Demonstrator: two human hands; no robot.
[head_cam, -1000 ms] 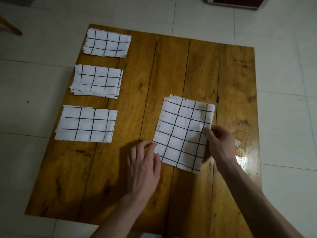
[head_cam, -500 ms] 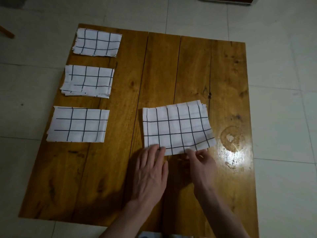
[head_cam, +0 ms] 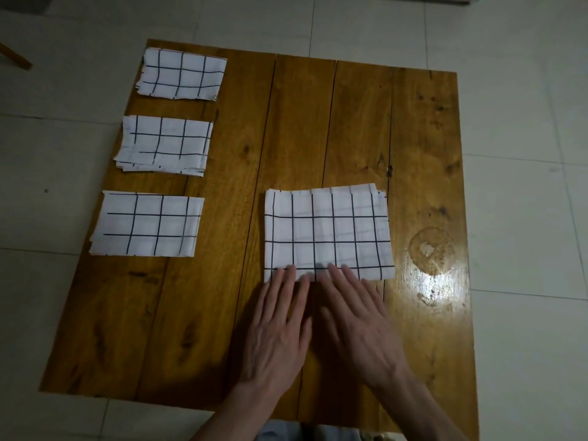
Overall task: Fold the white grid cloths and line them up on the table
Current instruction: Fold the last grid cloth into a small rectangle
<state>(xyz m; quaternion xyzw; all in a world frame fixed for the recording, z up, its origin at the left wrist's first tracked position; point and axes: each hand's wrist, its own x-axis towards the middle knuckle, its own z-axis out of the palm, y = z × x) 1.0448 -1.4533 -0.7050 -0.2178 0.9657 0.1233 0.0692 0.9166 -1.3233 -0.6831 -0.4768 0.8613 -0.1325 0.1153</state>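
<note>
This is looking like a room in a home, though the frame is not settling which room. A low wooden table (head_cam: 350,122) of varnished planks, knotted and scuffed, is filling the middle of the frame and catching a glare of indoor light at its right side beside a pale ring stain (head_cam: 432,252). Large pale floor tiles (head_cam: 515,122) with thin grout lines are surrounding it. A slanted wooden furniture leg (head_cam: 16,58) is showing at the upper left edge.
</note>
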